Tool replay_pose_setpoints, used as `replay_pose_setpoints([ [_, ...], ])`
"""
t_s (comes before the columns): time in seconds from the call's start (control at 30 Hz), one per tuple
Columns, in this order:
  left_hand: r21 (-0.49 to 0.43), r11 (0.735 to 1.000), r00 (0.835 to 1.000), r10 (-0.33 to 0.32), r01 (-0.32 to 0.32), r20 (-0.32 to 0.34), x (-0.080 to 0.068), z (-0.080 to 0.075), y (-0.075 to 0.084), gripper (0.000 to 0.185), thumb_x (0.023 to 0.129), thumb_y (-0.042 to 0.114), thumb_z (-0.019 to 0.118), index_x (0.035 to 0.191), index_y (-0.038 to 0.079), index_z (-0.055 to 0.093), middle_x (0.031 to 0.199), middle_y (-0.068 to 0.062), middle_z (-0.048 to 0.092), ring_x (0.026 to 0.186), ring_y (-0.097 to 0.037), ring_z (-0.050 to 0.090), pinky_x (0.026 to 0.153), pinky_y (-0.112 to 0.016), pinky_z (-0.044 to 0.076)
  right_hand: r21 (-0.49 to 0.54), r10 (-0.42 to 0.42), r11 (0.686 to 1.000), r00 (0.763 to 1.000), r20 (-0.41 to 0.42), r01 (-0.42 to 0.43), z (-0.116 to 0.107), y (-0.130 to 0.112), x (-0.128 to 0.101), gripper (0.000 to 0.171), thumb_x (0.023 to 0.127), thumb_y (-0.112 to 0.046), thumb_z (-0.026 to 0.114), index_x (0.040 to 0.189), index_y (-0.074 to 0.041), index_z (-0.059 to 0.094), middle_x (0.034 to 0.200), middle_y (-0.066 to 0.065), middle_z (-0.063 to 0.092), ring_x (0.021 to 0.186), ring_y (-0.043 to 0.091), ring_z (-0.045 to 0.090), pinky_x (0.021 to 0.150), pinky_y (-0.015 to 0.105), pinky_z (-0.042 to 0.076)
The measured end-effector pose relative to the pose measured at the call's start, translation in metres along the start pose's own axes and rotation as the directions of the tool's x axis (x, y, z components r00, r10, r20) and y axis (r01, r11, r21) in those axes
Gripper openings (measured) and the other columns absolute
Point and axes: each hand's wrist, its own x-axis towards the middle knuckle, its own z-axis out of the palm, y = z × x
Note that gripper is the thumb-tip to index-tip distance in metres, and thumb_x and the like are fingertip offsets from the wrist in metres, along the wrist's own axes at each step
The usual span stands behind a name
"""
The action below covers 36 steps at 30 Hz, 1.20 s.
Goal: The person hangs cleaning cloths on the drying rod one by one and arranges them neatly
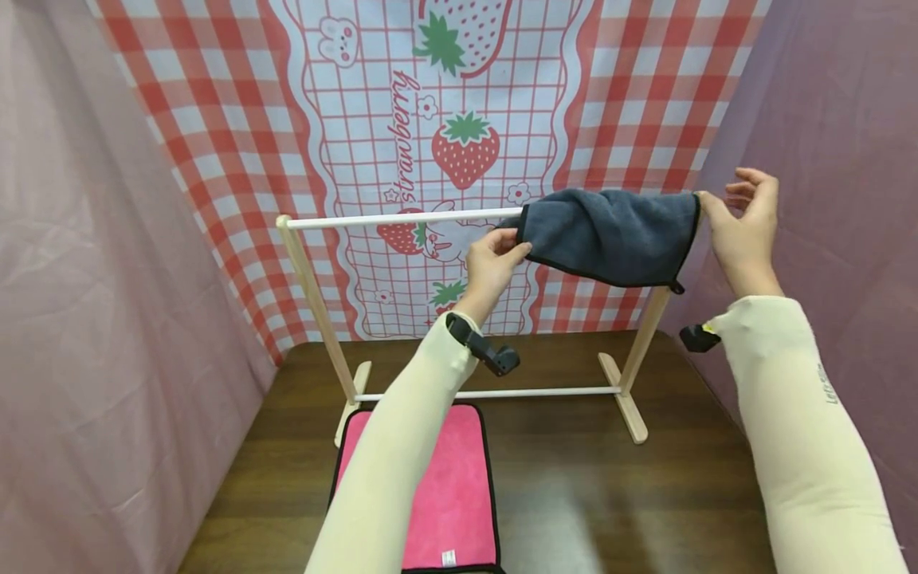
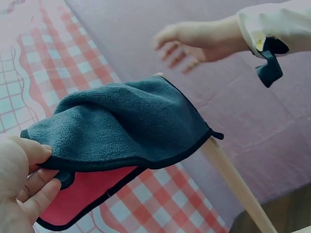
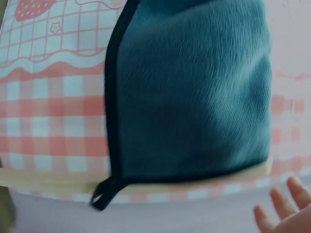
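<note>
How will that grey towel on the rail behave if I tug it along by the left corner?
Probably floppy: the grey towel sags in a curve below the rail and folds where the left hand pinches it. Likely light, since the slim wooden rack stands upright under it. Its plush pile may drag rather than slide, so it could bunch.

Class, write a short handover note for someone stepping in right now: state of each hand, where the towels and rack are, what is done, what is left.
Left hand: pinches the left edge of the grey towel.
Right hand: open, at the towel's right end, beside the rack's right post; contact unclear.
Grey towel: draped over the top rail of the wooden rack, bunched toward the right end.
Pink towel: flat on the table in front of the rack, untouched.
Done: grey towel is on the rail.
Left: probably spread it out, then hang the pink one.
</note>
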Motion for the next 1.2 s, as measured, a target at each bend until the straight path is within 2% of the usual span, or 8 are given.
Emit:
replay_pose_setpoints([
  [0.07, 0.000, 1.000, 1.000, -0.002, 0.002, 0.001, 0.000, 0.000, 0.000, 0.022, 0.087, 0.001, 0.074, 0.108, -0.005, 0.072, 0.098, -0.018, 0.072, 0.081, -0.014, 0.064, 0.072, -0.020, 0.055, 0.057, 0.123, 0.991, 0.992, 0.032, -0.125, -0.009, 0.010, 0.000, 0.034, 0.092, -0.019, 0.063, 0.123, -0.026, 0.049, 0.101, -0.012, 0.046, 0.089, -0.001, 0.047, 0.079, 0.013, 0.043],
  [0.17, -0.011, 1.000, 1.000, -0.003, 0.003, 0.000, 0.000, 0.001, -0.001, 0.021, 0.087, 0.001, 0.074, 0.107, -0.006, 0.072, 0.098, -0.019, 0.072, 0.081, -0.014, 0.064, 0.073, -0.021, 0.056, 0.098, 0.246, 0.960, 0.956, 0.158, -0.263, -0.019, 0.027, -0.005, 0.021, 0.094, -0.019, 0.062, 0.110, -0.025, 0.049, 0.094, -0.013, 0.052, 0.078, -0.004, 0.053, 0.064, 0.008, 0.046],
  [0.3, -0.022, 1.000, 1.000, -0.008, 0.008, -0.002, 0.000, 0.000, -0.003, 0.021, 0.087, 0.000, 0.074, 0.107, -0.006, 0.072, 0.096, -0.019, 0.071, 0.079, -0.012, 0.063, 0.073, -0.021, 0.056, 0.168, 0.315, 0.904, 0.879, 0.358, -0.393, -0.023, 0.047, -0.014, 0.014, 0.096, -0.020, 0.063, 0.106, -0.016, 0.054, 0.083, -0.015, 0.063, 0.073, -0.003, 0.061, 0.060, 0.012, 0.052],
  [0.4, -0.027, 0.999, 1.000, -0.019, 0.019, 0.000, -0.002, 0.000, -0.002, 0.021, 0.086, 0.000, 0.075, 0.106, -0.006, 0.072, 0.095, -0.018, 0.071, 0.078, -0.011, 0.062, 0.072, -0.021, 0.056, 0.249, 0.339, 0.850, 0.845, 0.414, -0.463, -0.022, 0.056, -0.020, 0.009, 0.095, -0.018, 0.066, 0.102, -0.016, 0.061, 0.079, -0.012, 0.067, 0.074, -0.001, 0.063, 0.060, 0.014, 0.054],
  [0.53, -0.054, 0.998, 1.000, -0.018, 0.019, 0.003, -0.004, 0.000, -0.001, 0.021, 0.086, -0.001, 0.075, 0.106, -0.007, 0.071, 0.093, -0.018, 0.071, 0.076, -0.009, 0.061, 0.072, -0.021, 0.057, 0.293, 0.354, 0.826, 0.847, 0.397, -0.482, -0.019, 0.058, -0.023, 0.006, 0.093, -0.019, 0.070, 0.090, -0.024, 0.069, 0.080, -0.013, 0.067, 0.076, 0.000, 0.063, 0.060, 0.015, 0.053],
  [0.77, -0.112, 0.994, 1.000, -0.008, 0.009, 0.011, -0.010, -0.003, -0.002, 0.022, 0.086, -0.003, 0.074, 0.107, -0.008, 0.069, 0.093, -0.019, 0.070, 0.071, -0.007, 0.061, 0.071, -0.023, 0.058, 0.235, 0.359, 0.875, 0.893, 0.272, -0.423, -0.019, 0.051, -0.022, 0.016, 0.090, -0.022, 0.074, 0.076, -0.031, 0.074, 0.066, -0.016, 0.067, 0.063, -0.001, 0.061, 0.054, 0.013, 0.048],
  [0.97, -0.233, 0.972, 1.000, 0.025, -0.021, 0.013, -0.017, -0.006, -0.002, 0.022, 0.087, -0.006, 0.071, 0.107, -0.012, 0.067, 0.092, -0.019, 0.070, 0.072, -0.006, 0.061, 0.073, -0.026, 0.059, 0.374, 0.358, 0.827, 0.906, 0.227, -0.420, -0.023, 0.045, -0.018, 0.016, 0.088, -0.013, 0.075, 0.075, -0.022, 0.076, 0.062, -0.009, 0.067, 0.054, 0.004, 0.061, 0.050, 0.014, 0.050],
  [1.2, -0.357, 0.933, 0.998, 0.055, -0.048, 0.009, -0.023, -0.012, -0.004, 0.023, 0.086, -0.010, 0.070, 0.108, -0.015, 0.064, 0.088, -0.007, 0.069, 0.077, -0.008, 0.063, 0.076, -0.028, 0.059, 0.454, 0.358, 0.793, 0.914, 0.192, -0.406, -0.026, 0.042, -0.014, 0.018, 0.085, -0.006, 0.077, 0.072, -0.017, 0.076, 0.061, -0.007, 0.067, 0.049, 0.004, 0.061, 0.049, 0.014, 0.051],
])
